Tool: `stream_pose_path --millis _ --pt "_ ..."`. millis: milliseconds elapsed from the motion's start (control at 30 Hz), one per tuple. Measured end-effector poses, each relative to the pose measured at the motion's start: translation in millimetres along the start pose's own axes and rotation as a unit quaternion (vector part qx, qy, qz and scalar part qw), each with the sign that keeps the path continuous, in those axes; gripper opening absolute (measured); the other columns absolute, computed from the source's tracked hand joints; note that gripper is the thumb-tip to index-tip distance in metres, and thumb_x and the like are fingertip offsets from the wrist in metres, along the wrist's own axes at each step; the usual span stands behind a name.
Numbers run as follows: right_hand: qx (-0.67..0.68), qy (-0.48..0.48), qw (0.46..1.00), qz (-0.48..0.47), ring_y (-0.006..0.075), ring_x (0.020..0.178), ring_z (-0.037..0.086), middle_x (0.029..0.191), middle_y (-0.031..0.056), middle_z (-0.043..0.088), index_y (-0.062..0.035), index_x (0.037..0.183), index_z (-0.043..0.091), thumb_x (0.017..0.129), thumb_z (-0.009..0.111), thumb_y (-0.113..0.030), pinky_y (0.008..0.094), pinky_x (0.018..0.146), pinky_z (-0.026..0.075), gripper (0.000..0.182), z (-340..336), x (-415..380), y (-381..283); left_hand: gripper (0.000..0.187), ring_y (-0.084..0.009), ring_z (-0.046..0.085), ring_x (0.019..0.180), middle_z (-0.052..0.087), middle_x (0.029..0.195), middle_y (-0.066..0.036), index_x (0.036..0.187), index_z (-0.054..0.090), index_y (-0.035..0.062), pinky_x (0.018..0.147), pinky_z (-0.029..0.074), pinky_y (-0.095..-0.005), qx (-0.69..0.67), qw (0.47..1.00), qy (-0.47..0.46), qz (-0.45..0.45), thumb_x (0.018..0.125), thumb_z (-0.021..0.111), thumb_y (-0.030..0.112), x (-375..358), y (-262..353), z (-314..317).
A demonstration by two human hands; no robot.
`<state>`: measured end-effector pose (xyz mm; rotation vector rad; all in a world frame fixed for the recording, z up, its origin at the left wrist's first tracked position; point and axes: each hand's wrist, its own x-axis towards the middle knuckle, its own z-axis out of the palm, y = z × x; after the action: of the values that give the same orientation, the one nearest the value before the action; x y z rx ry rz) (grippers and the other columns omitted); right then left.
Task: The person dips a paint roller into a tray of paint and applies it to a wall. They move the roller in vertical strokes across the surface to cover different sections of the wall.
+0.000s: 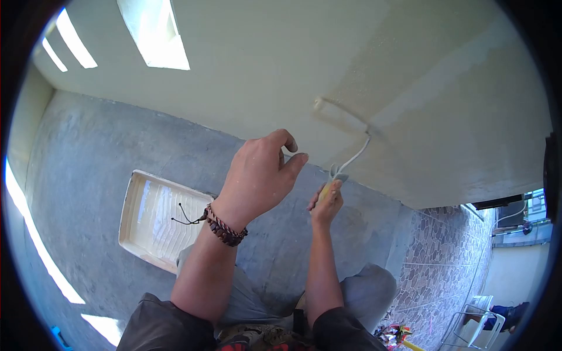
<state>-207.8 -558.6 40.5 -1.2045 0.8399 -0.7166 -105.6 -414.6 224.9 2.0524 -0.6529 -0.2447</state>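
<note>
My right hand (326,205) is closed around the handle of a paint roller (358,153). Its bent wire frame runs up to the wall (252,64), and the roller end lies against the painted surface, blending with its colour. My left hand (260,172) is raised in front of me, holding nothing, its fingers loosely curled and a gap showing between thumb and index finger. A braided bracelet (225,230) with loose cords circles that wrist. Below and left of it, a ribbed paint tray (124,225) coated in cream paint rests on the floor.
Grey concrete floor (88,175) meets the wall's lower edge. Patches of bright light fall on wall and floor. Stone-patterned tiles (433,257) begin at the right, with a white chair (474,319) beyond. My bent knee (372,289) is below my right arm.
</note>
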Motion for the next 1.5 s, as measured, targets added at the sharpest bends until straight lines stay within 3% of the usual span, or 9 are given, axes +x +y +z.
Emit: stream_pose_path --millis 133,267,333,467,533,567,733,1033,1500 --pt "0.081 0.002 0.995 -0.063 0.0090 0.034 0.039 0.050 0.0009 0.039 -0.0066 0.071 0.044 0.090 0.044 -0.058 0.0230 0.031 0.031 0.055 14 16 -67 0.020 -0.0175 0.052 0.048 0.054 0.054 -0.012 0.084 0.058 -0.0030 0.049 0.040 -0.0302 -0.003 1.000 -0.008 0.027 0.079 0.067 0.015 2 0 5" --pt "-0.001 0.000 0.997 -0.073 0.0091 0.034 0.039 0.049 0.0004 0.039 -0.0070 0.069 0.044 0.089 0.044 -0.059 0.0238 0.030 0.031 0.056 -12 18 14 0.020 -0.0173 0.052 0.048 0.054 0.055 -0.011 0.085 0.058 -0.0032 0.049 0.040 -0.0304 0.011 1.000 -0.006 0.019 0.079 0.067 0.014 0 -2 3" --pt "-0.081 0.036 0.994 0.070 0.0092 0.033 0.039 0.047 -0.0004 0.039 -0.0081 0.066 0.043 0.089 0.044 -0.060 0.0245 0.030 0.030 0.057 -23 -3 50 0.020 -0.0167 0.051 0.048 0.054 0.054 -0.011 0.085 0.059 -0.0032 0.049 0.040 -0.0303 0.010 1.000 0.004 0.014 0.079 0.067 0.014 -2 1 0" --pt "-0.097 -0.008 0.988 0.123 0.0113 0.032 0.039 0.046 0.0014 0.039 -0.0085 0.063 0.041 0.086 0.042 -0.066 0.0258 0.028 0.030 0.062 -49 -32 83 0.021 -0.0126 0.048 0.048 0.053 0.054 -0.009 0.085 0.059 -0.0036 0.049 0.039 -0.0284 0.000 1.000 0.020 0.019 0.080 0.067 0.015 -4 7 -8" --pt "-0.151 -0.031 0.962 0.224 0.0121 0.031 0.038 0.046 0.0016 0.039 -0.0082 0.064 0.042 0.085 0.043 -0.066 0.0273 0.028 0.030 0.062 -58 -44 85 0.022 -0.0105 0.046 0.049 0.052 0.054 -0.006 0.085 0.059 -0.0036 0.048 0.037 -0.0273 -0.010 1.000 0.023 0.002 0.081 0.067 0.017 -2 9 -15" --pt "-0.154 -0.027 0.961 0.229 0.0121 0.031 0.038 0.046 0.0016 0.039 -0.0082 0.064 0.042 0.085 0.043 -0.066 0.0273 0.028 0.030 0.062 -62 -49 87 0.023 -0.0084 0.043 0.050 0.051 0.054 -0.004 0.085 0.059 -0.0036 0.048 0.035 -0.0263 -0.020 0.999 0.029 -0.016 0.082 0.067 0.018 -2 8 -18" --pt "-0.193 -0.043 0.928 0.316 0.0135 0.034 0.039 0.050 0.0024 0.040 -0.0057 0.073 0.045 0.083 0.044 -0.068 0.0301 0.032 0.032 0.064 -58 -40 73 0.024 -0.0056 0.037 0.051 0.047 0.054 0.001 0.085 0.060 -0.0031 0.046 0.031 -0.0251 -0.037 0.997 0.067 -0.024 0.083 0.066 0.020 -1 4 -28" --pt "-0.189 -0.043 0.901 0.389 0.0129 0.040 0.039 0.057 0.0030 0.041 -0.0052 0.081 0.046 0.081 0.046 -0.070 0.0298 0.036 0.034 0.065 -38 -2 58 0.026 -0.0055 0.037 0.051 0.046 0.054 0.000 0.084 0.059 -0.0038 0.046 0.030 -0.0253 -0.035 0.998 0.049 -0.015 0.084 0.065 0.021 -9 0 -35" --pt "-0.157 -0.045 0.901 0.402 0.0108 0.039 0.037 0.057 0.0011 0.040 -0.0061 0.082 0.046 0.081 0.049 -0.068 0.0279 0.037 0.031 0.062 -29 9 48 0.025 -0.0062 0.038 0.050 0.047 0.054 -0.001 0.085 0.059 -0.0035 0.046 0.032 -0.0257 -0.029 0.999 0.043 -0.006 0.084 0.065 0.021 -9 -6 -37"
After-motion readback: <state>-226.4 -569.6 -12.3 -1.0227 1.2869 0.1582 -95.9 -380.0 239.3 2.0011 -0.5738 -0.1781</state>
